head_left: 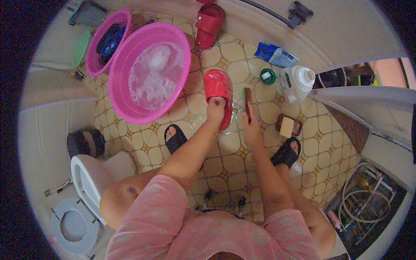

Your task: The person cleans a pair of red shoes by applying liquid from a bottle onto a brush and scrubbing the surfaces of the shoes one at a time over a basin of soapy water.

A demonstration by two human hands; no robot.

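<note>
My left hand point(215, 108) is pushed into the opening of a wet red slipper point(218, 83), which it holds over the tiled floor; its fingers are hidden under the slipper's upper. Just to the right, my right hand point(252, 128) grips a brown scrubbing brush point(248, 97), with a bit of green at its left edge. The brush and slipper are a short gap apart. A second red slipper point(209, 26) rests farther off, against the wall. Left of my hands stands a large pink basin point(117, 97) of foamy water.
A smaller pink basin point(92, 60) with dark blue contents leans beyond the large one. On the right are a white jug point(299, 82), a green cap point(268, 76), a blue packet point(275, 54) and a soap bar point(286, 127) in its dish. A toilet point(89, 182) stands at left.
</note>
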